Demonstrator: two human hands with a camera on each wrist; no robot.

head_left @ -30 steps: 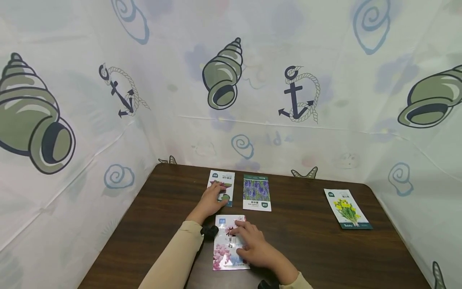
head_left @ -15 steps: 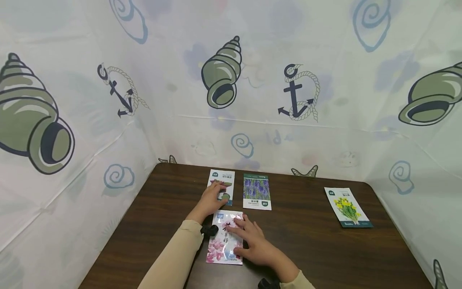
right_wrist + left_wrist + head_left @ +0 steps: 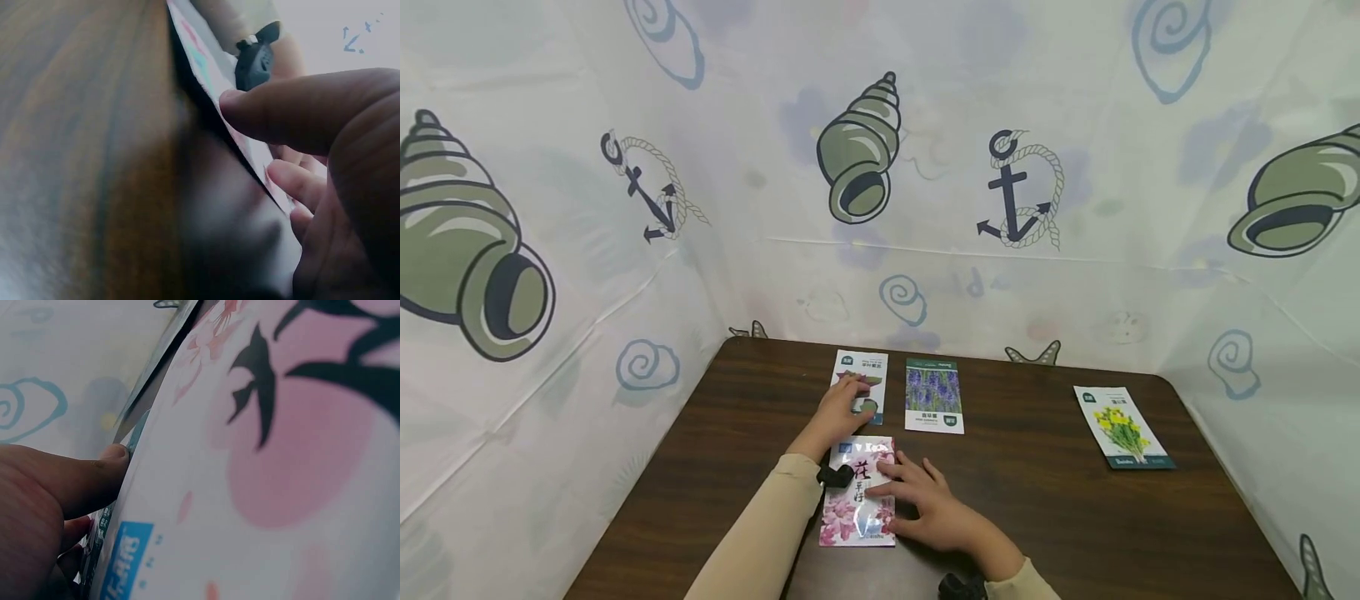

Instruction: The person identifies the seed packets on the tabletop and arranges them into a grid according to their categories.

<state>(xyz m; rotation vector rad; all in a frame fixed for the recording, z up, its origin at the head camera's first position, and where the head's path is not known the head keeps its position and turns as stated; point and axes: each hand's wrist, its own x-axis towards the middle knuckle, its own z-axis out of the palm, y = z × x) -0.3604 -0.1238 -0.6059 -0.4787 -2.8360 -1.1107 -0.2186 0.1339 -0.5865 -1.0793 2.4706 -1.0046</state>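
A glossy pink-and-white packet with blossoms (image 3: pixel 838 521) lies near the front, partly under my left wrist. My right hand (image 3: pixel 928 508) rests on its right side, fingers spread; the right wrist view shows the thumb (image 3: pixel 262 115) touching the packet's surface near its edge. Farther back, my left hand (image 3: pixel 835 417) lies with extended fingers on a white seed packet (image 3: pixel 865 365), covering much of its picture. In the left wrist view the pink packet (image 3: pixel 300 469) fills most of the frame, with my left thumb (image 3: pixel 94 481) beyond its edge.
Just right of the left hand lies a seed packet with purple flowers (image 3: pixel 933 396). Another with yellow flowers (image 3: pixel 1123 429) sits at the far right of the dark wooden table (image 3: pixel 1022 483). A printed cloth (image 3: pixel 947 208) hangs behind and at both sides.
The pink packet has slid left and slightly away from me under my right hand, coming under the left wrist. My left hand has stayed on the white seed packet.
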